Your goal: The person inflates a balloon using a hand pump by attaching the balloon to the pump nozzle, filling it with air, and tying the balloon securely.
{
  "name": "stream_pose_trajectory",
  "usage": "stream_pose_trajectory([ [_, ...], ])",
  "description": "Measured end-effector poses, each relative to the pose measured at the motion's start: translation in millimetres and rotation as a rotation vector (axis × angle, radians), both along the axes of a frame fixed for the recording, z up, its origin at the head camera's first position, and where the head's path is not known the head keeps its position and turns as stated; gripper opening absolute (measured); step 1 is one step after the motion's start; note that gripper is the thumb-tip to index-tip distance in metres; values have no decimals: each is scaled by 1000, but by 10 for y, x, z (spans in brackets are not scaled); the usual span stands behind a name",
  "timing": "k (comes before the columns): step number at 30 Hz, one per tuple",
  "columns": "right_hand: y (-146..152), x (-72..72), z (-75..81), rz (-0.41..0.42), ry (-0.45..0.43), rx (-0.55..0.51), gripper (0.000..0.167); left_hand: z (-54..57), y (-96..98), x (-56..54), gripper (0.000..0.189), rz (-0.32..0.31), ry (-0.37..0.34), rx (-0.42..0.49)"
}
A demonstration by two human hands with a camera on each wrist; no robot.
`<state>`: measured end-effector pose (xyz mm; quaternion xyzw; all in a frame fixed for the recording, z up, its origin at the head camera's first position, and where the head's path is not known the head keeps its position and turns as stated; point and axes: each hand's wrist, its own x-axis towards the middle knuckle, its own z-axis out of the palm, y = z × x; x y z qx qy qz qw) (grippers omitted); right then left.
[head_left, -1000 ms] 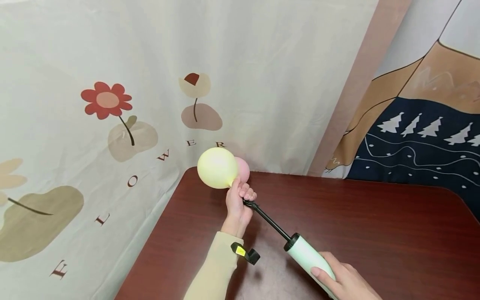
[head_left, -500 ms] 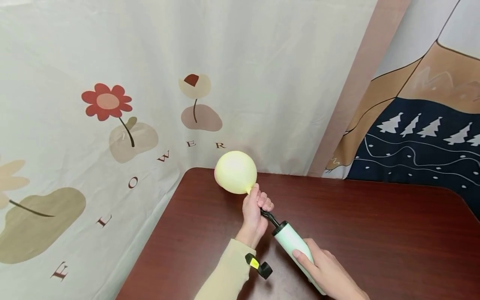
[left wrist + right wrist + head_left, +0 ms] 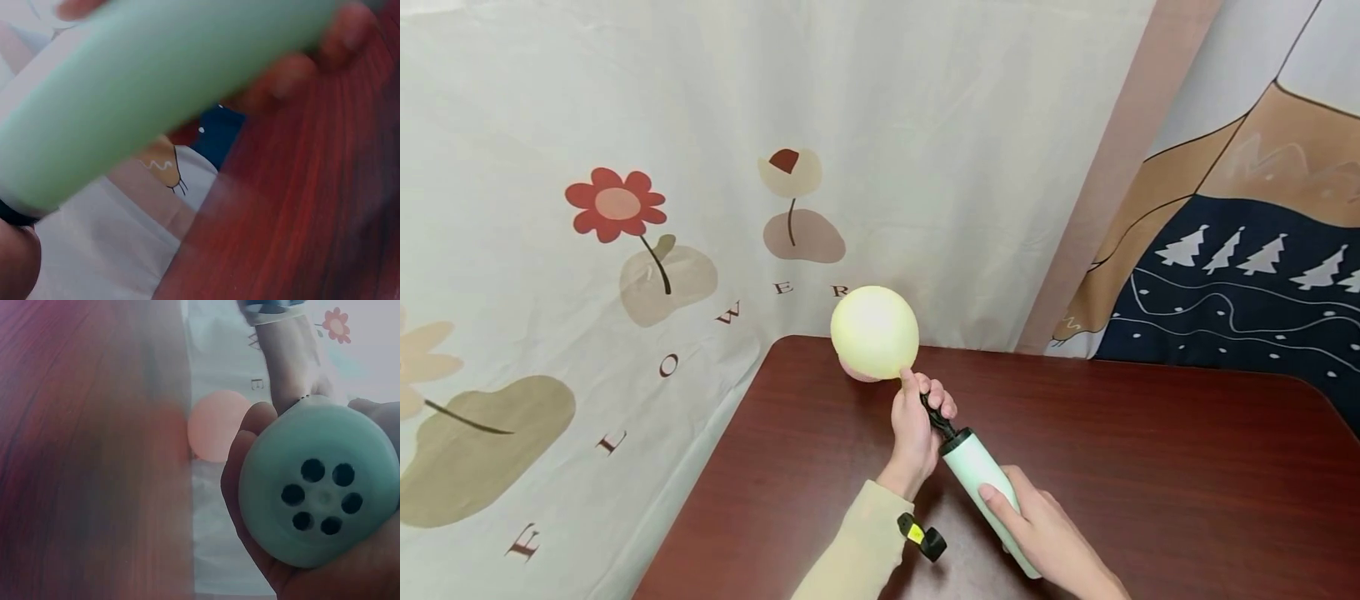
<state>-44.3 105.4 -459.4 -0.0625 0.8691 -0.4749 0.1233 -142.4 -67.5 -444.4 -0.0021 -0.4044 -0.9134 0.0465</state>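
Observation:
A round yellow balloon [image 3: 874, 329] stands over the far left of the table, its neck at the thumb of my left hand [image 3: 917, 425]. That hand's fingers curl round the balloon's neck and the black end of a hand balloon pump [image 3: 981, 479]. My right hand [image 3: 1037, 521] grips the pump's mint-green barrel, thumb on top. Hardly any of the black rod shows between barrel and left hand. Seen from the right wrist, the barrel's round end cap [image 3: 269, 462] has several dark holes. The nozzle is hidden inside the left hand.
A pink balloon [image 3: 859, 372] lies at the table's far edge, mostly hidden behind the yellow one. The dark red wooden table [image 3: 1120, 467] ends against a pale curtain [image 3: 955, 167] printed with flowers. A black wrist strap [image 3: 917, 532] sits on the left sleeve.
The right hand has pushed the barrel up along the rod, which was long and exposed a second ago. The left hand and yellow balloon have shifted right; the balloon looks slightly bigger.

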Motion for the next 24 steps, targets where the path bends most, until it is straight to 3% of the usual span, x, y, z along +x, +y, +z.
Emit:
stream_pose_trajectory([
  [5, 14, 12, 6, -3, -26, -14, 51, -47, 28, 28, 43, 38, 91, -36],
  [9, 24, 19, 3, -8, -23, -25, 49, -25, 17, 3, 42, 72, 116, -50],
  [18, 90, 44, 40, 13, -51, 4, 51, -12, -24, -32, 43, 163, 60, -121],
  [24, 141, 53, 25, 68, -56, 48, 50, 10, -78, -128, 41, 279, 22, -37],
])
